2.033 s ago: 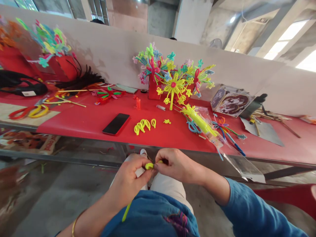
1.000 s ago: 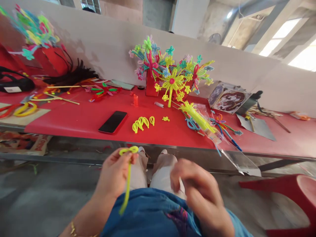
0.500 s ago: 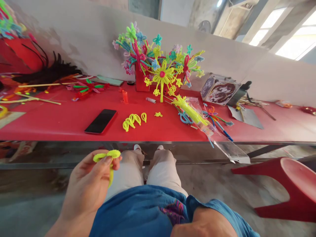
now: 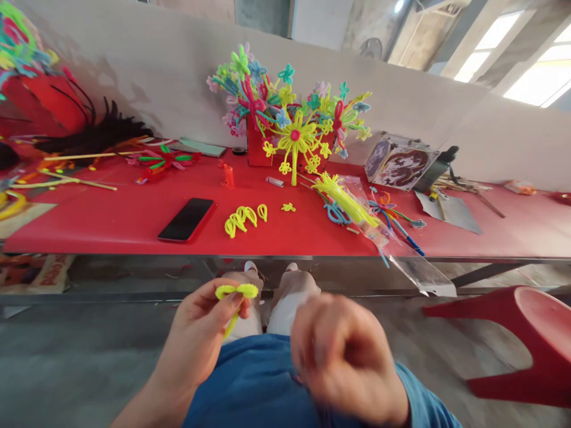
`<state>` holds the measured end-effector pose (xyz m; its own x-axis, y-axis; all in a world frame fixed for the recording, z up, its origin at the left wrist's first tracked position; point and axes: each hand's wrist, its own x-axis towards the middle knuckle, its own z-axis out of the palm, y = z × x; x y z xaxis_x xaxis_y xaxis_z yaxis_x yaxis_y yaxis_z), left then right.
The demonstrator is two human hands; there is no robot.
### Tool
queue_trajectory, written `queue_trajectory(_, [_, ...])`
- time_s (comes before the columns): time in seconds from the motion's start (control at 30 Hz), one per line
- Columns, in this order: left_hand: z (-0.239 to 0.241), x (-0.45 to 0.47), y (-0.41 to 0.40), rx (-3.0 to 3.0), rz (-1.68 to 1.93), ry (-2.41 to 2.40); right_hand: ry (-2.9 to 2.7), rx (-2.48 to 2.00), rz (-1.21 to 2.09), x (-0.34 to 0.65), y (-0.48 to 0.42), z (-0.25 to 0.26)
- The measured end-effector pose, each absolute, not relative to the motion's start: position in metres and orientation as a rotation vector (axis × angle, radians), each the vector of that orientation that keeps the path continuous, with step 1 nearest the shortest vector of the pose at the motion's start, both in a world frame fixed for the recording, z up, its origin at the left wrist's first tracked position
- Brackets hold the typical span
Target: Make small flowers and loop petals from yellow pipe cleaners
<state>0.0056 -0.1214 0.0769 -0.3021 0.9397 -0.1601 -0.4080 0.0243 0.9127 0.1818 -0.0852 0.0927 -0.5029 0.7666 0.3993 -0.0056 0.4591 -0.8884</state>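
Note:
My left hand (image 4: pixel 196 336) pinches a yellow pipe cleaner (image 4: pixel 236 292) bent into two loops at its top, held above my lap below the table edge. My right hand (image 4: pixel 343 356) is in front of my lap, smeared by motion, and its fingers look curled; whether it holds anything I cannot make out. On the red table (image 4: pixel 111 220) lie several finished yellow loops (image 4: pixel 244 217) and one small yellow flower piece (image 4: pixel 288 207).
A black phone (image 4: pixel 186 219) lies left of the loops. A bouquet of pipe-cleaner flowers (image 4: pixel 289 119) stands at the back. A plastic bag of yellow pipe cleaners (image 4: pixel 352 208) hangs over the table edge. A red stool (image 4: pixel 521 339) stands at right. More craft pieces lie at far left.
My hands came apart: the left kept the looped yellow pipe cleaner, the right dropped to my lap and has now risen back into view, blurred. The camera tilted slightly.

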Motion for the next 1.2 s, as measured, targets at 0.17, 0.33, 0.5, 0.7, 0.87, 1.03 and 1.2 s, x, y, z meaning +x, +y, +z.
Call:
queue_trajectory(0.17, [0.073, 0.011, -0.12, 0.727, 1.518, 1.085, -1.743, -0.633, 1.252, 0.146, -0.066, 0.082])
queue_trajectory(0.33, [0.064, 0.011, -0.121, 0.77, 1.515, 1.106, -1.83, -0.676, 1.241, 0.136, -0.064, 0.072])
queue_trajectory(0.5, [0.06, 0.015, -0.122, 0.702, 1.507, 1.115, -1.918, -0.746, 1.211, 0.142, -0.066, 0.073])
queue_trajectory(0.7, [0.06, 0.014, -0.119, 0.822, 1.303, 1.211, -1.844, -0.86, 1.31, 0.146, -0.061, 0.066])
queue_trajectory(0.87, [0.063, 0.013, -0.116, 1.026, 1.125, 1.341, -1.935, -0.959, 1.274, 0.147, -0.059, 0.068])
queue_trajectory(1.03, [0.06, 0.016, -0.114, 0.871, 1.186, 1.279, -1.792, -0.842, 1.535, 0.147, -0.055, 0.062])
queue_trajectory(1.2, [0.056, 0.015, -0.113, 0.722, 1.266, 1.18, -1.594, -0.744, 1.639, 0.144, -0.055, 0.056])
